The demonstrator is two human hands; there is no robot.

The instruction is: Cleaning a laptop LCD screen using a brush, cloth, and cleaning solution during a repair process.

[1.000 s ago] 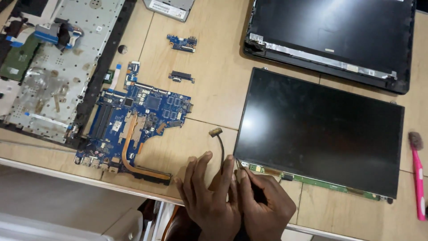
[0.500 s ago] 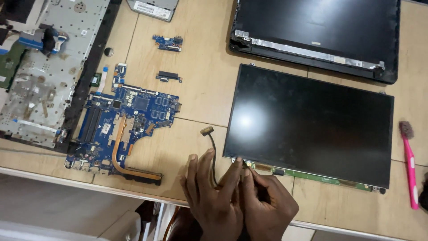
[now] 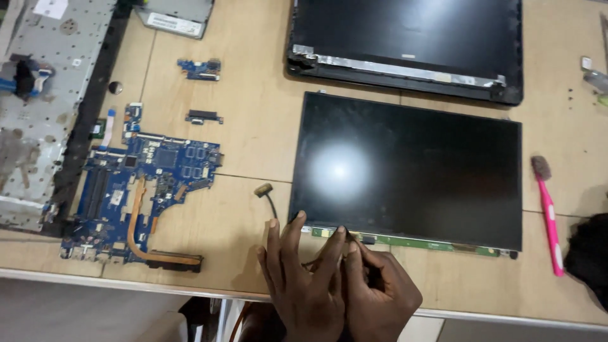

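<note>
Both hands pressed together at the near worktop (image 3: pixel 253 114) edge: left hand (image 3: pixel 304 278) has fingers spread, tips on the thin dark cable (image 3: pixel 271 206); right hand (image 3: pixel 380 291) curled shut, pinching the cable end at the display panel (image 3: pixel 411 168) bottom strip. Looks like connector work, so best to pull flat along the strip, steady the panel, no twisting. Blue motherboard (image 3: pixel 139 190) sits well left.
</note>
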